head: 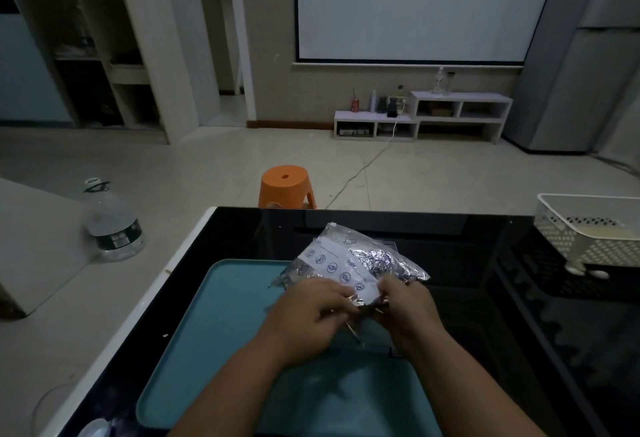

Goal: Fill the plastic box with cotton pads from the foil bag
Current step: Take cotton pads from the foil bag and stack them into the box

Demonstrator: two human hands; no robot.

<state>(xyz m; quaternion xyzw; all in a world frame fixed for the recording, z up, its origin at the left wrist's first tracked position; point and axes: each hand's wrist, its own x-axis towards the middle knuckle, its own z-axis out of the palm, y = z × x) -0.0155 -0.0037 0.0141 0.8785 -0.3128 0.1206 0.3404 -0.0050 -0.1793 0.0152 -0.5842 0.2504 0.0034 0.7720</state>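
The left hand (308,312) and right hand (403,308) each pinch the near edge of the foil bag (346,263), which juts away from them above the teal tray (221,298). Opening it well likely means pulling both lips apart evenly. The plastic box is not discernible under the hands.

Crinkled silver foil bag (349,263), tilted

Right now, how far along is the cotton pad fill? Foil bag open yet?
Done: nothing visible, no cotton pads out. In hand: left hand and right hand pinch the near edge of the crinkled silver foil bag above the teal plastic tray; open or not, I cannot tell. Left: pull the pads and fill the box, which I cannot make out here.
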